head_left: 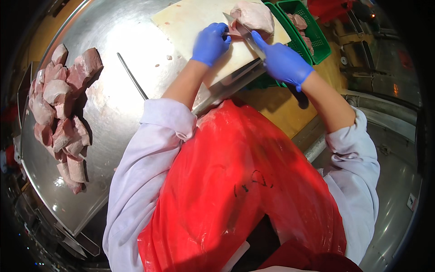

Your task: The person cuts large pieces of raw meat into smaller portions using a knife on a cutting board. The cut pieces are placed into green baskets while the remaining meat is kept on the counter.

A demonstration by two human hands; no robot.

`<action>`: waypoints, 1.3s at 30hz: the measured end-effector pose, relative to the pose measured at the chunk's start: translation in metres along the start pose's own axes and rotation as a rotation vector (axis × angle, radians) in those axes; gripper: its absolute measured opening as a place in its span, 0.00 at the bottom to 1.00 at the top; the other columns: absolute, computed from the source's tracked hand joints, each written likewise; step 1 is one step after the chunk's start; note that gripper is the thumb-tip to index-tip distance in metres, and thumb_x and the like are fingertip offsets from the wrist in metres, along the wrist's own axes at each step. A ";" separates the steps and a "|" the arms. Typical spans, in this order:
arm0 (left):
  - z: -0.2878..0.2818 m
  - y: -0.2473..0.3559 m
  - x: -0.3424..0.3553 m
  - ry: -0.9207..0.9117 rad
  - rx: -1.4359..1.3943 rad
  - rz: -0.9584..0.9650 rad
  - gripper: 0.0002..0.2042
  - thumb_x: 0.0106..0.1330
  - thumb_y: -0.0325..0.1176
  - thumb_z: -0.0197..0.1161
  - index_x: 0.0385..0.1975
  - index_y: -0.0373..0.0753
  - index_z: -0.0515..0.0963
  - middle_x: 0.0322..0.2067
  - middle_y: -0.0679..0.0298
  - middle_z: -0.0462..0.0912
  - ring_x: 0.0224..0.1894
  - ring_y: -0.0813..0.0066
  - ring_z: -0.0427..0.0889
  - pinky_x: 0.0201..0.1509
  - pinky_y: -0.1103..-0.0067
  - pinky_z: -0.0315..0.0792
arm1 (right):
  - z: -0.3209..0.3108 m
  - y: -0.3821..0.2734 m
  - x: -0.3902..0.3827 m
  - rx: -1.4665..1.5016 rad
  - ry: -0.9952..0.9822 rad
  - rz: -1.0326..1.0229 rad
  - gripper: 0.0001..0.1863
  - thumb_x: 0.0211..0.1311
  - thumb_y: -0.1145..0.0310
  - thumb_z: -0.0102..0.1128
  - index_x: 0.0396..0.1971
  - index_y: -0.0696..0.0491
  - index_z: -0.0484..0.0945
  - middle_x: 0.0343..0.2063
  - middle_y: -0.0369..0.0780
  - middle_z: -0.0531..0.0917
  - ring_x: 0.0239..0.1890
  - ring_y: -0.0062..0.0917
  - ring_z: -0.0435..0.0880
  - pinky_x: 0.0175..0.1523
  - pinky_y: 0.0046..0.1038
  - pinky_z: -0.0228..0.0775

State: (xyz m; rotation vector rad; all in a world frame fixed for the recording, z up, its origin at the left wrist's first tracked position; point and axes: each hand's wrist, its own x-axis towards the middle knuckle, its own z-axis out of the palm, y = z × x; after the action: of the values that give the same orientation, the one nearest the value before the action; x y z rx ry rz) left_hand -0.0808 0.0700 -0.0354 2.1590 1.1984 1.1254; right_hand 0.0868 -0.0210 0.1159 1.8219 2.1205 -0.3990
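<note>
Right hand (284,60) grips the knife (246,35), index finger (258,40) laid along it, presumably for control. Left hand (211,44) pinches meat (253,18) just ahead, likely steadying it; contact partly hidden.

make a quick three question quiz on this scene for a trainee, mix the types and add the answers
1. Which tool does the right grip hold?
2. True or false: the pile of meat pieces lies on the white cutting board.
3. What colour is the meat-holding basket to the right of the board? a) blue b) green c) yellow

Key:
1. A knife.
2. False; the pile lies on the metal table, to the left of the board.
3. b) green.
</note>
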 end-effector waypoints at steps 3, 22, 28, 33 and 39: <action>0.000 -0.003 -0.001 0.004 -0.002 0.012 0.09 0.57 0.32 0.65 0.37 0.40 0.82 0.34 0.55 0.85 0.36 0.55 0.85 0.43 0.67 0.80 | 0.009 0.028 -0.024 -0.175 0.037 -0.116 0.46 0.55 0.80 0.47 0.76 0.49 0.45 0.29 0.55 0.83 0.28 0.47 0.85 0.32 0.45 0.77; -0.078 0.025 0.004 0.385 -0.890 -0.582 0.05 0.68 0.23 0.49 0.39 0.31 0.72 0.40 0.54 0.81 0.44 0.62 0.83 0.50 0.68 0.80 | 0.134 0.231 -0.089 0.634 0.415 -0.205 0.42 0.64 0.77 0.57 0.76 0.39 0.53 0.21 0.37 0.81 0.17 0.23 0.76 0.25 0.27 0.71; -0.035 0.111 0.125 0.052 -0.672 -0.231 0.15 0.74 0.37 0.55 0.52 0.33 0.72 0.48 0.55 0.79 0.51 0.67 0.79 0.56 0.70 0.74 | 0.163 0.240 -0.071 1.177 0.395 0.033 0.41 0.68 0.79 0.53 0.77 0.41 0.50 0.19 0.29 0.76 0.17 0.09 0.68 0.23 0.17 0.65; -0.001 0.107 0.184 0.008 -0.506 -0.316 0.18 0.73 0.40 0.55 0.59 0.43 0.70 0.52 0.64 0.78 0.61 0.71 0.73 0.60 0.71 0.68 | 0.175 0.263 -0.055 1.307 0.461 0.014 0.41 0.67 0.80 0.55 0.76 0.43 0.50 0.22 0.32 0.79 0.19 0.12 0.72 0.24 0.19 0.68; -0.011 -0.020 0.138 0.097 -0.667 -0.498 0.27 0.78 0.53 0.43 0.65 0.37 0.67 0.63 0.57 0.73 0.67 0.62 0.68 0.71 0.63 0.58 | 0.161 0.241 -0.008 1.707 0.427 -0.163 0.29 0.70 0.80 0.54 0.68 0.52 0.57 0.35 0.39 0.78 0.27 0.17 0.77 0.24 0.19 0.68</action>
State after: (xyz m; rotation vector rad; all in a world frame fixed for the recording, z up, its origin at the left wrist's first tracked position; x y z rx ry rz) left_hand -0.0581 0.1970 0.0196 1.2398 1.1039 1.1856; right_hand 0.3358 -0.0580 -0.0292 2.4678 2.1978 -2.6636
